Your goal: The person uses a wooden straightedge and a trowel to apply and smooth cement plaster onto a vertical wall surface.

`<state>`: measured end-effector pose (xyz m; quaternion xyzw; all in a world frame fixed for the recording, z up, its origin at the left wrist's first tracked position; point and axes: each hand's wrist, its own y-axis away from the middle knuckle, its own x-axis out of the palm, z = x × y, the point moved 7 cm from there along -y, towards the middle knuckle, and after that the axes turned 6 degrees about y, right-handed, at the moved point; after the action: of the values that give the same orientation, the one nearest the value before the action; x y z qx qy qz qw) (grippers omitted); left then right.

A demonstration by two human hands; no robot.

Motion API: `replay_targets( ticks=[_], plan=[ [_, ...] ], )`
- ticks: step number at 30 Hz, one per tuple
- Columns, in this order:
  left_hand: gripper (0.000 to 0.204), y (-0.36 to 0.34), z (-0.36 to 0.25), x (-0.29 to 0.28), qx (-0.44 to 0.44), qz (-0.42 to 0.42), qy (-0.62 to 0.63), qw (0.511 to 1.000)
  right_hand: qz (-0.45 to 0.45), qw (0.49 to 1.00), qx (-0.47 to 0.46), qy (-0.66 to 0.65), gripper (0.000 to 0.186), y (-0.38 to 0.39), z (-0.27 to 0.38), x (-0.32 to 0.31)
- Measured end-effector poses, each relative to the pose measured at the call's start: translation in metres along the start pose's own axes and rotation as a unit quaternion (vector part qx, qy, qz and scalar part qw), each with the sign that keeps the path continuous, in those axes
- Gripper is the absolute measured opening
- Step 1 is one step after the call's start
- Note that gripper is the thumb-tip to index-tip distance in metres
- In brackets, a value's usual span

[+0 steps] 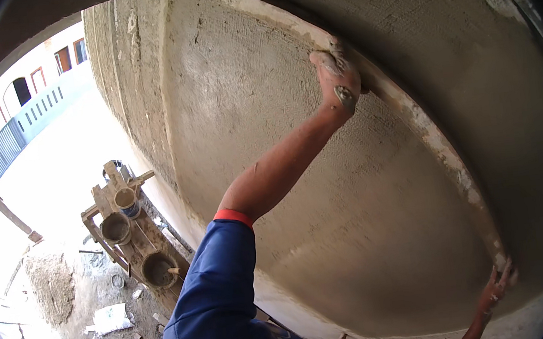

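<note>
Board [441,145] against left hand [340,81], lower end at right hand [497,283]

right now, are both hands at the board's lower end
No, only the right hand is there; the left hand holds the long mortar-smeared board higher up.

A blue-grey slatted gate [3,154] adjoins a slotted wall [42,114] before a house [48,61].

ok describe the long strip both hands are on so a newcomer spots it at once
Find the big plastered wall mid-view. Along its right side, a long narrow strip runs down past the left hand to the right hand. Its pale, blotchy face sets it apart from the plainer grey surface beyond.
</note>
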<state>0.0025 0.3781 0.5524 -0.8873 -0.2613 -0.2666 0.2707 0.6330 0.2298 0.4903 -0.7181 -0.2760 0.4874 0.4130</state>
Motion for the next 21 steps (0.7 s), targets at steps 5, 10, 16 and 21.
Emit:
replay_targets(
  ticks=[5, 10, 16, 21],
  plan=[
    [0.046, -0.005, 0.049, 0.026, 0.131, -0.024, -0.051, 0.99, -0.004, 0.999, 0.017, 0.032, 0.05, -0.013, -0.037, 0.002],
    [0.045, 0.026, 0.057, 0.057, 0.168, -0.015, -0.053, 0.984, -0.015, 0.999, -0.009, 0.03, 0.049, -0.016, -0.082, 0.019],
    [0.043, 0.047, 0.094, 0.1, 0.02, 0.054, 0.068, 0.996, -0.001, 0.999, 0.009, 0.04, 0.048, -0.018, -0.134, 0.049],
    [0.048, 0.022, 0.103, 0.14, 0.222, 0.09, -0.101, 0.966, 0.014, 1.0, 0.0, 0.027, 0.05, -0.028, -0.135, 0.059]
  ],
)
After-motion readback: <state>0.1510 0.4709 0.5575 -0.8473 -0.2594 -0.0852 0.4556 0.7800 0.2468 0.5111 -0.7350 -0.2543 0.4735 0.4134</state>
